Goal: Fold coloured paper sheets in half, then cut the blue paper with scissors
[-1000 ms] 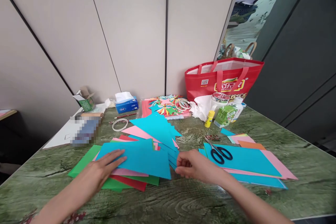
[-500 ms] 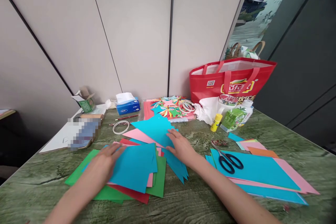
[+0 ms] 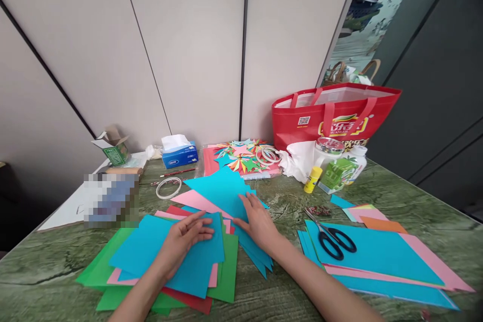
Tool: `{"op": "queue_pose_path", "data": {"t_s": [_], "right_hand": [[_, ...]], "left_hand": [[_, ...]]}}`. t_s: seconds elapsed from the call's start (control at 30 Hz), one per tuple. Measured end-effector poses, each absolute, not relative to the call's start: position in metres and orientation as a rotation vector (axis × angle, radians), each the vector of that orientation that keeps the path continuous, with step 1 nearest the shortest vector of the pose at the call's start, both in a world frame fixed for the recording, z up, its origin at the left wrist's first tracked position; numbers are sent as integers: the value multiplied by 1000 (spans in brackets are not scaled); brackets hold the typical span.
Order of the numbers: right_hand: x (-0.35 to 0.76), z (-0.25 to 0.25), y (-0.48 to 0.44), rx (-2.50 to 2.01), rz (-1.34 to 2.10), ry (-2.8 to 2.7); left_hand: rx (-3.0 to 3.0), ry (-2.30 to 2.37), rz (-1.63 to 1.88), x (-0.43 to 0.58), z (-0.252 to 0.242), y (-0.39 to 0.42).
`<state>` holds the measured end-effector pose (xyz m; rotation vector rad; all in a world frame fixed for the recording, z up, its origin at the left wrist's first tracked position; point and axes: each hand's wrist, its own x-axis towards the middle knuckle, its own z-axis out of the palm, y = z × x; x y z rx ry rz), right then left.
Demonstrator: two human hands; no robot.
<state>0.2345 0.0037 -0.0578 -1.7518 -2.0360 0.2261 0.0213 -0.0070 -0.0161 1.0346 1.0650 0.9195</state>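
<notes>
My left hand (image 3: 188, 236) is over a fanned stack of coloured paper, with a blue sheet (image 3: 139, 244) on top and green (image 3: 226, 271), pink and red edges showing beneath. Its fingers are stretched out and slightly curled, and nothing shows in them. My right hand (image 3: 258, 221) lies, fingers spread, on the right side of a pile of cut paper whose top piece is a blue triangle (image 3: 215, 188). A pink piece (image 3: 196, 200) pokes out at that pile's left, and blue points (image 3: 258, 256) stick out below the hand.
Black-handled scissors (image 3: 335, 241) lie on more blue and pink paper (image 3: 381, 256) at right. Behind stand a glue stick (image 3: 312, 179), a green carton (image 3: 332, 175), a red bag (image 3: 294, 126), a tissue box (image 3: 179, 156), a tape roll (image 3: 168, 187) and folded paper stars (image 3: 243, 151).
My left hand has moved right across the stack, from its left part toward the middle. My right hand stays on the cut pile. The view has shifted slightly.
</notes>
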Motion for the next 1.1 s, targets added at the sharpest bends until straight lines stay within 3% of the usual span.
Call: {"op": "queue_pose_path", "data": {"t_s": [0.3, 0.7, 0.83, 1.1], "right_hand": [[235, -54, -1, -1601, 98, -1889], [235, -40, -19, -1156, 221, -1667], [229, -27, -36, -967, 102, -1870], [226, -14, -46, -816, -35, -2431]], "left_hand": [[761, 906, 997, 16, -13, -5], [540, 705, 979, 14, -15, 1], [538, 646, 1022, 4, -19, 0], [298, 973, 902, -8, 0, -10]]}}
